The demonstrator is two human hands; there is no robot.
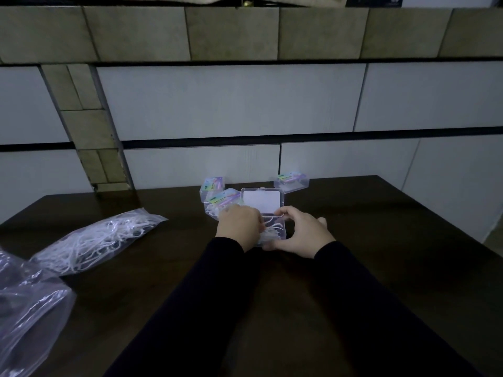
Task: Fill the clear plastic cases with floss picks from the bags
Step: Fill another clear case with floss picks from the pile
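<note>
Clear plastic, lid up: I see the open case [268,213] mid-table on the dark wooden table [381,240], white floss picks [272,230] inside. My left hand [239,225] curls over them, its grasp hidden from me; my right hand [300,232] pinches the case's right side. A full bag [95,240] lies well left, and closed cases [217,195] sit just behind.

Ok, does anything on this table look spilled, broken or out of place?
Nothing stands out. The floss picks sit inside the open case that both hands hold, the rest stay in the bag, and the three labelled cases look intact.
</note>
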